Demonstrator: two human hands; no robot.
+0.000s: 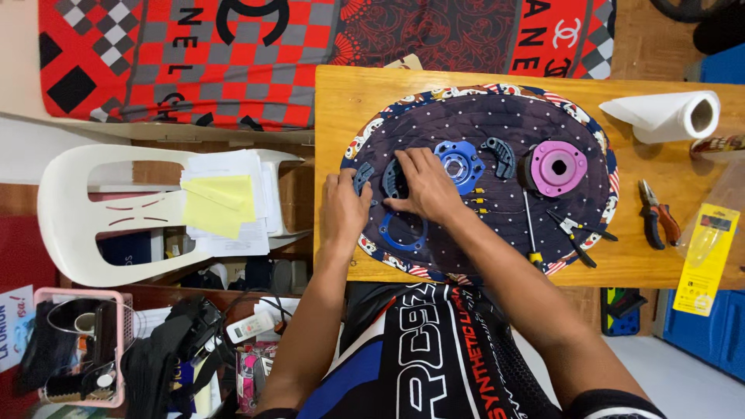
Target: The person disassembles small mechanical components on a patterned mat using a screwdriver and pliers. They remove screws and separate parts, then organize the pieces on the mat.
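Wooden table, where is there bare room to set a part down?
The wooden table is bare along its left strip beside the oval mat, and between the mat and the pliers below the paper towel roll. The mat's centre is crowded: left hand, right hand, blue hub, pink hub, screwdriver.

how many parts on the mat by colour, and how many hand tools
Blue parts: 2, a round hub and a thin ring
Dark grey-blue parts: 3, one at the left hand, one under the right hand, one curved piece
Pink parts: 1, a round disc
Hand tools: 3, screwdriver, dark tool, pliers
Total: 9
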